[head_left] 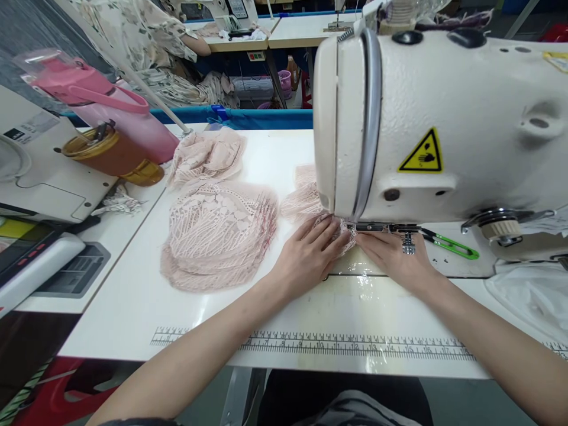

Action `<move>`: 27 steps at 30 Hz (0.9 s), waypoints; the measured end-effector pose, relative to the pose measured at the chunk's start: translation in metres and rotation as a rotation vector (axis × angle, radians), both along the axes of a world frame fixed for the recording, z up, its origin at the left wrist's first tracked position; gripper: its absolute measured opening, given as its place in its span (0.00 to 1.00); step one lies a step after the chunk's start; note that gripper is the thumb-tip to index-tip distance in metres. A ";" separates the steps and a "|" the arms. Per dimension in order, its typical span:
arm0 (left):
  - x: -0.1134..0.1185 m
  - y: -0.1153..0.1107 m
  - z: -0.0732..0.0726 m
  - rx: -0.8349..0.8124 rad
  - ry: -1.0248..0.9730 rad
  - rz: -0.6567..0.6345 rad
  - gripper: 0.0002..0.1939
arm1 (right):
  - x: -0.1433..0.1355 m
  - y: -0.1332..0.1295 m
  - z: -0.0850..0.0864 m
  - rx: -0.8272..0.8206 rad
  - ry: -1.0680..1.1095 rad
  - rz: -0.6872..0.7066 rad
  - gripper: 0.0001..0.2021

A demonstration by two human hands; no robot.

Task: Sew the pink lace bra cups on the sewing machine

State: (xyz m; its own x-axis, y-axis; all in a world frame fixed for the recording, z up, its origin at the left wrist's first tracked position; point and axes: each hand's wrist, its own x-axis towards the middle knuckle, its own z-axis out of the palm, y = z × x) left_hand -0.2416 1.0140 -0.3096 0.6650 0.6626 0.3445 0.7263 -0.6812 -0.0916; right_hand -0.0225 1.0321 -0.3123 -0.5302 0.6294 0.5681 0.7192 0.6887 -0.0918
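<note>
Pale pink lace fabric [346, 244] lies under the needle area of a white sewing machine [412, 118], and more of it [304, 198] spreads out behind. My left hand [308, 251] is closed over this lace on the left of the needle, thumb towards the presser foot. On the other side, my right hand [394, 254] has its fingers pressed together at the lace edge, its fingertips partly hidden by machine parts. Green-handled thread snips [461, 248] lie just right of that hand.
Two more pink lace pieces [217, 236] [208, 155] rest on the left of the white table [199, 313]. A printed ruler [355, 347] runs along its front edge. A pink bottle [119, 112] and a brown cup [102, 151] stand left. Another person's sleeve [164, 29] shows beyond.
</note>
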 end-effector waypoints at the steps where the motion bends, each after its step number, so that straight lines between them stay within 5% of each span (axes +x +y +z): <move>1: -0.001 -0.001 0.000 0.018 0.005 -0.020 0.17 | 0.001 -0.001 -0.002 0.048 -0.016 0.010 0.09; 4: -0.003 -0.002 -0.001 0.050 0.014 -0.079 0.17 | 0.005 -0.003 -0.009 0.111 -0.066 0.029 0.06; 17: -0.012 0.001 0.004 -0.041 -0.051 -0.072 0.17 | 0.002 -0.010 -0.018 -0.130 -0.046 0.049 0.12; 27: -0.011 0.003 0.002 -0.011 -0.035 -0.034 0.18 | -0.003 -0.009 -0.019 0.005 -0.104 -0.024 0.13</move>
State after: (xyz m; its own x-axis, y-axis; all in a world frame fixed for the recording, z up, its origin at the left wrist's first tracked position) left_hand -0.2528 1.0168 -0.3072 0.6750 0.6439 0.3604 0.7054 -0.7064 -0.0591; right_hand -0.0257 1.0230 -0.3316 -0.5714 0.6399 0.5138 0.7408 0.6716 -0.0128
